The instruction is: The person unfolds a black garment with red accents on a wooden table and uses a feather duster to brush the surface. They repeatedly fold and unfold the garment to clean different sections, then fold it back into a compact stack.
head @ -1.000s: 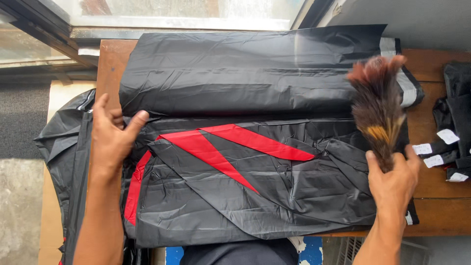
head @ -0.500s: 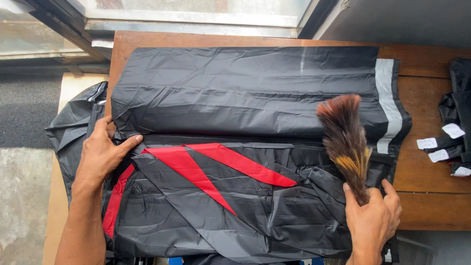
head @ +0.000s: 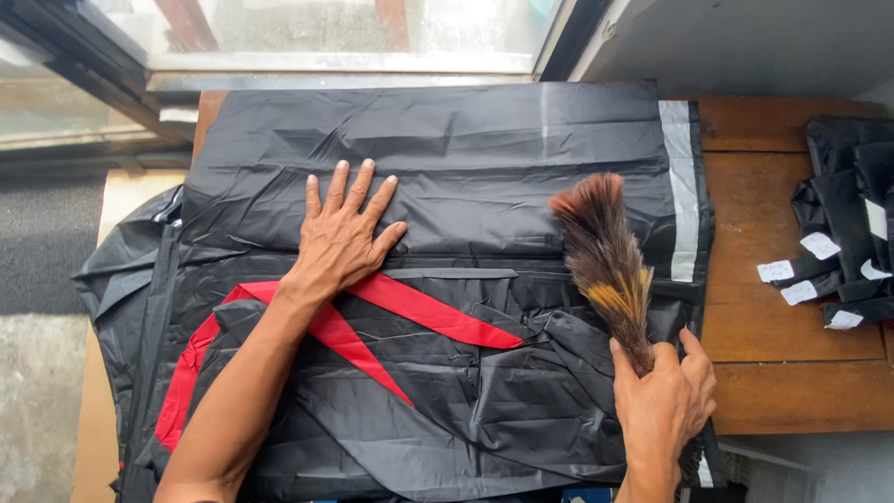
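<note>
Lying spread over the counter (head: 792, 279), the raincoat (head: 466, 307) has the left hand (head: 345, 233) pressed flat with fingers wide on its middle, while the right hand (head: 663, 391) grips a duster (head: 605, 261) over its right part.

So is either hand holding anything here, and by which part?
The right hand grips a brown feather duster by its handle end. The left hand holds nothing; it lies flat on the black plastic garment.
</note>
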